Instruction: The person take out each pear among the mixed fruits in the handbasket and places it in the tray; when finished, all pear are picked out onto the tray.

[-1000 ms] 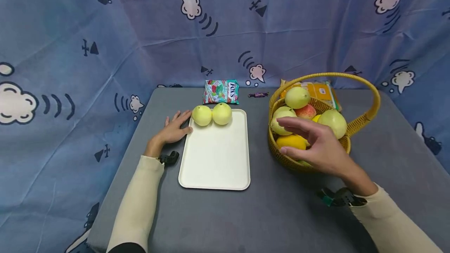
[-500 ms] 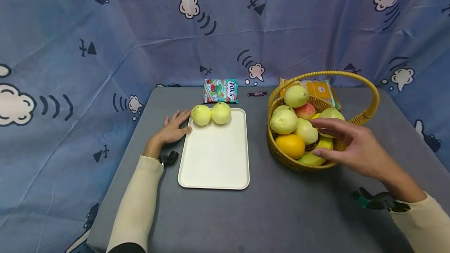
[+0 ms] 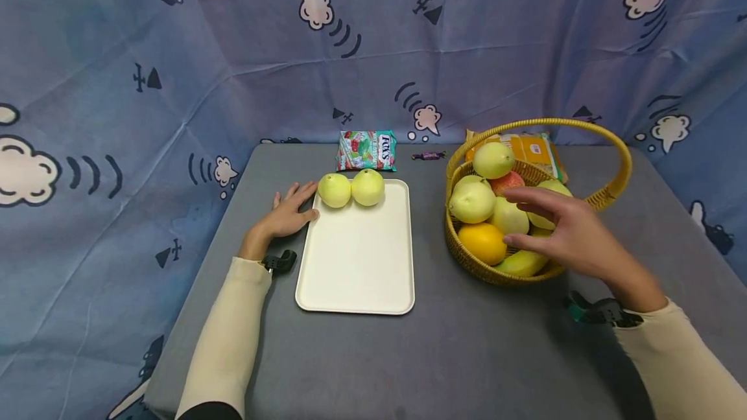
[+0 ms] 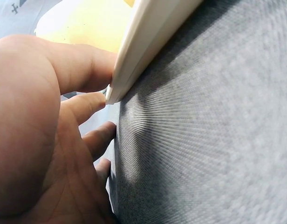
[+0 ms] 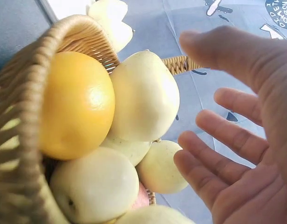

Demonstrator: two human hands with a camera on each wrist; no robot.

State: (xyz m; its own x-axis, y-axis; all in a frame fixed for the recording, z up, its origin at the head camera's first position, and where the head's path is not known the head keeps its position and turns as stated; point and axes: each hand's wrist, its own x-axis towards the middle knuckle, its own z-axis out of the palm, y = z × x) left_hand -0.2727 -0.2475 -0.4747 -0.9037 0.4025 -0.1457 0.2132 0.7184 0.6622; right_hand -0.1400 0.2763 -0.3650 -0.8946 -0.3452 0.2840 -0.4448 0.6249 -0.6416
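A white tray lies on the table with two pale green round fruits at its far left corner. My left hand rests at the tray's left edge; the left wrist view shows the thumb and a fingertip touching the rim. To the right stands a yellow wicker basket. It holds several pale green pear-like fruits, an orange, a banana and a reddish fruit. Over its right side hovers my right hand, thumb and fingers spread, holding nothing.
Behind the tray lies a FOX'S candy bag, and a small purple wrapped candy is to its right. An orange-yellow packet sits behind the basket, whose tall handle arches over it. A patterned blue cloth hangs behind the table.
My right hand first drew back to the right, uncovering the orange and banana, then came partly back leftward over the basket. The left hand, tray and fruits keep their places.
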